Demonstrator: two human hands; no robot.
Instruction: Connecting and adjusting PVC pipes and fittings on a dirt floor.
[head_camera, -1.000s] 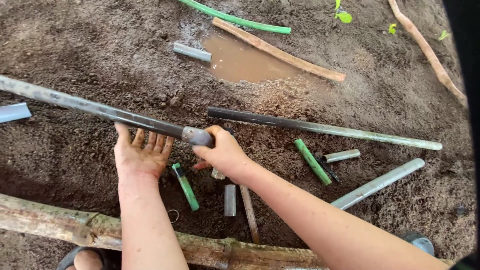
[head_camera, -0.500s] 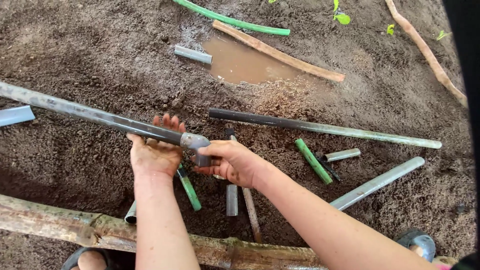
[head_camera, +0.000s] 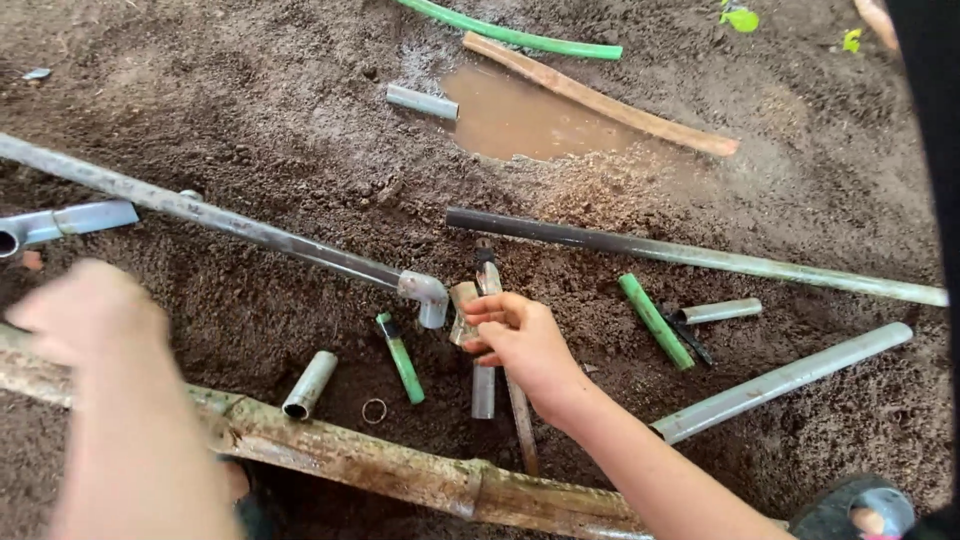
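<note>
Pipe (head_camera: 210, 215) lies on soil, long axis upper left to lower right, elbow (head_camera: 427, 295) pointing down. Right hand (head_camera: 520, 345) grips a short fitting (head_camera: 462, 305) beside the elbow. Left hand (head_camera: 85, 310) is blurred; grip cannot be told.

No packages, labels, signs or screens show anywhere on this patch of soil.

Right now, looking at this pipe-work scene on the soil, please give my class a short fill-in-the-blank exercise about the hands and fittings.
1. The right hand holds a short piece of ____ beside the elbow fitting.
2. The elbow fitting sits on the end of the long ____ pipe.
3. The left hand is blurred and holds ____.
4. Beyond the pipes lies a muddy ____ of brown water.

Missing words: pipe; grey; nothing; puddle
</note>
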